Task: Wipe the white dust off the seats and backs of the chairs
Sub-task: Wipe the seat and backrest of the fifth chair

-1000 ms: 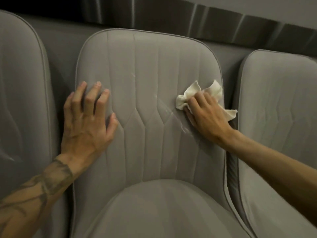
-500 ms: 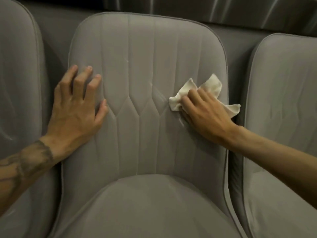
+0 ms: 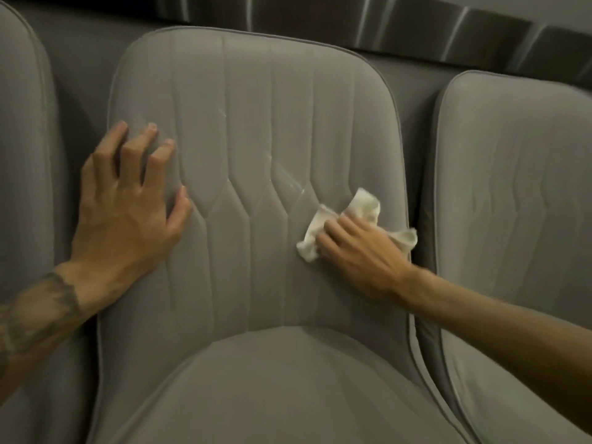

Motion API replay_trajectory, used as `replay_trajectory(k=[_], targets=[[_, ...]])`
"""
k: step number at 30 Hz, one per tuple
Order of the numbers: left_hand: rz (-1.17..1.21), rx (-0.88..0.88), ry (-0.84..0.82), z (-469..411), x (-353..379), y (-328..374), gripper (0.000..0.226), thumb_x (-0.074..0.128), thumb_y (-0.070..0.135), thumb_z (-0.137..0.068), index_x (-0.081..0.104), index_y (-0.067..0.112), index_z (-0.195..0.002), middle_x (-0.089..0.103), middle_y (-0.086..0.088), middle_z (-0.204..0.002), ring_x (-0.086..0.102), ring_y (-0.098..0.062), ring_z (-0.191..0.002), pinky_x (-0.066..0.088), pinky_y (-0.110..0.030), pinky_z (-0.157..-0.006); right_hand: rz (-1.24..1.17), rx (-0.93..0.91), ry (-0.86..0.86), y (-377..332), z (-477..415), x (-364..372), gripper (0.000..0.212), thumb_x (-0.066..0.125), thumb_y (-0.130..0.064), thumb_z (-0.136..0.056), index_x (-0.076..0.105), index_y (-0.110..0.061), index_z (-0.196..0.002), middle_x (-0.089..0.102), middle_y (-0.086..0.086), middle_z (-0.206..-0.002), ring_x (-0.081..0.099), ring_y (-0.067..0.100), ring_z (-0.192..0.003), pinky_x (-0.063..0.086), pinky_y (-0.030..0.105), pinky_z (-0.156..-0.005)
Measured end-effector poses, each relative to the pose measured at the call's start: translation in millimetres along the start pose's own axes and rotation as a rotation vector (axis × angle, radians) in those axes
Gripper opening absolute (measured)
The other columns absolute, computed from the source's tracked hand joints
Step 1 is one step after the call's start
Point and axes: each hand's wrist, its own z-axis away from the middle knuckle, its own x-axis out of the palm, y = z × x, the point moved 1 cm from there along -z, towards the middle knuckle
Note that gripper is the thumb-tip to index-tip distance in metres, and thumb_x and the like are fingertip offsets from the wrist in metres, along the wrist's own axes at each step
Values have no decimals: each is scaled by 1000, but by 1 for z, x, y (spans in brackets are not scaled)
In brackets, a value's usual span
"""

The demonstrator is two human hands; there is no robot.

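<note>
The middle grey chair has a stitched back (image 3: pixel 256 91) and a seat (image 3: pixel 272 386) below it. Faint white dust streaks (image 3: pixel 290 181) cross the stitching near the back's centre, and a small white mark (image 3: pixel 224 116) sits higher up. My right hand (image 3: pixel 362 251) grips a crumpled white cloth (image 3: pixel 365 203) and presses it against the lower right of the back, just below and right of the streaks. My left hand (image 3: pixel 128 203) rests on the left side of the same back with fingers spread, holding nothing.
A matching grey chair (image 3: pixel 19 155) stands close on the left and another (image 3: pixel 512 187) close on the right, with narrow gaps between them. Behind the chairs runs a grey wall with a dark shiny panel (image 3: pixel 384 24) along the top.
My right hand has slid the cloth down and to the right across the chair back. The long white streak there is shorter and fainter. My left hand stays on the back's left side.
</note>
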Motion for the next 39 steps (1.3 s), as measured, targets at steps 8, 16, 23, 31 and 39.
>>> replay_trajectory(k=[8,16,23,31,39], targets=[[12,6,3,-1,-1,0,57,46,39,-99,39,13,-149,35,-12,-160,28,-39,-150,32,-55,-114,-59,279,99,-19,1,11,24,49,-23,-99,55,-10,-118,52,11,-110,50,30,-93,40,43,-88],[14,-14,-2,0,-1,3,58,47,38,-97,39,14,-150,35,-11,-160,28,-39,-151,33,-55,-113,-28,178,78,17,-9,-5,19,51,-23,-97,56,-11,-111,53,11,-108,50,32,-90,39,45,-86],[30,-9,-36,6,-5,3,64,43,36,-100,32,13,-159,26,-8,-169,18,-34,-158,32,-54,-117,-61,52,-24,-49,30,24,32,48,-22,-95,62,-12,-121,61,11,-115,58,32,-100,49,49,-95],[42,-4,-42,12,-3,3,68,45,34,-99,29,13,-162,21,-6,-172,14,-32,-160,32,-54,-120,7,89,105,16,-26,-3,27,60,-23,-95,56,-11,-119,55,11,-114,50,30,-97,46,49,-92],[53,-20,-39,12,-2,2,69,45,35,-98,29,14,-162,21,-5,-172,11,-30,-161,34,-56,-118,-23,-23,-3,-42,2,21,29,44,-20,-98,58,-11,-122,58,10,-111,55,31,-94,48,47,-92]])
